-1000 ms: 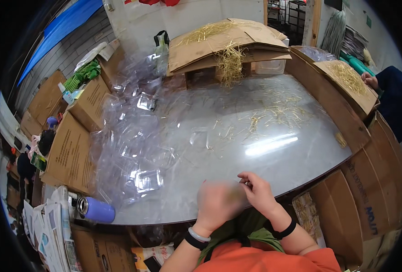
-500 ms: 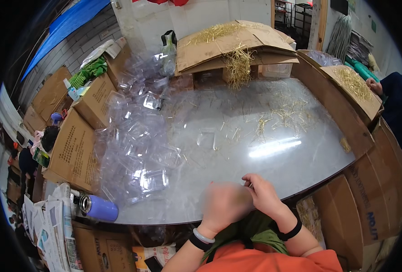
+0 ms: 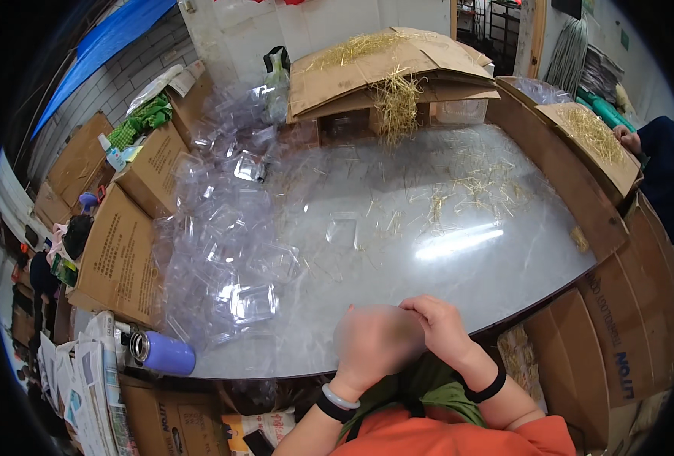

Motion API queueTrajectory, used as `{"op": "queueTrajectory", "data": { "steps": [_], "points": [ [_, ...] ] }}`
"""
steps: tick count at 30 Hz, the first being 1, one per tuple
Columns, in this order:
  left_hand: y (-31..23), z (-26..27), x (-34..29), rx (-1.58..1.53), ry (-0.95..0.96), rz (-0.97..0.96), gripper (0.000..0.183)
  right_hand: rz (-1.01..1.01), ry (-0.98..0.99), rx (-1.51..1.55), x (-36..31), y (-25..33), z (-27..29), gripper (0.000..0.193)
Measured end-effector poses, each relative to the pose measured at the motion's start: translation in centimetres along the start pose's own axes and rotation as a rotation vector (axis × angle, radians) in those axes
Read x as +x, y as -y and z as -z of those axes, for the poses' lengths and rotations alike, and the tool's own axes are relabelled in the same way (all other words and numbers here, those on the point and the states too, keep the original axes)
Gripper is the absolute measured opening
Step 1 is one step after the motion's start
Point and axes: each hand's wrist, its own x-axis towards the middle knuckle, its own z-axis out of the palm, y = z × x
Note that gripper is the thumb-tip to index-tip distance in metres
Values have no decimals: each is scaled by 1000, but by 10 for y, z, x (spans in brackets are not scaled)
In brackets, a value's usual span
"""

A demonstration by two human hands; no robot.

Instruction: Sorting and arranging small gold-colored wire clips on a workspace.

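Both my hands are close together over the near edge of the table. A blurred patch covers most of my left hand (image 3: 371,340); its compact outline looks closed, and a dull yellow-brown tone shows at its right side. What it holds cannot be made out. My right hand (image 3: 437,325) touches that side, its fingers bent and thumb and forefinger drawn together; anything between them is too small to see. Ahead on the grey table (image 3: 382,289) lies a single clear plastic tray (image 3: 342,230). Left of it spreads a heap of clear plastic boxes (image 3: 226,235).
Loose golden straw (image 3: 474,190) is scattered across the far right of the table. More hangs from a cardboard cover (image 3: 390,68) at the back. A purple bottle (image 3: 166,353) stands front left. Cardboard walls (image 3: 561,178) edge the right; beyond them is another person's hand (image 3: 627,140).
My right hand's fingers have drawn in slightly toward the left hand. The whole view has shifted a little; the things on the table lie as before.
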Motion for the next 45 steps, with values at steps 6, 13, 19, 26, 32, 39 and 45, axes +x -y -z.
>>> {"op": "queueTrajectory", "data": {
  "steps": [6, 13, 19, 26, 32, 39, 45],
  "points": [
    [-2, 5, 2, -11, 39, -6, 66, 141, 84, -88, -23, 35, 18, 26],
    [3, 0, -2, 54, 48, -20, 69, 267, 91, -114, -38, 28, -3, 24],
    [-2, 3, 0, 51, 27, 0, 66, 66, -116, 8, -40, 27, 5, 16],
    [-3, 1, 4, 50, 2, -13, 64, -421, -286, 449, -22, -19, -2, 12],
    [-1, -1, 2, 48, -17, 3, 64, -459, -222, 526, -11, -25, -5, 11],
    [-2, -2, 2, 33, -33, 17, 63, -238, -116, 297, -14, -18, 1, 7],
    [-1, -2, 1, 25, -31, 12, 63, -145, -236, 219, -15, -20, -2, 11]
  ]
}}
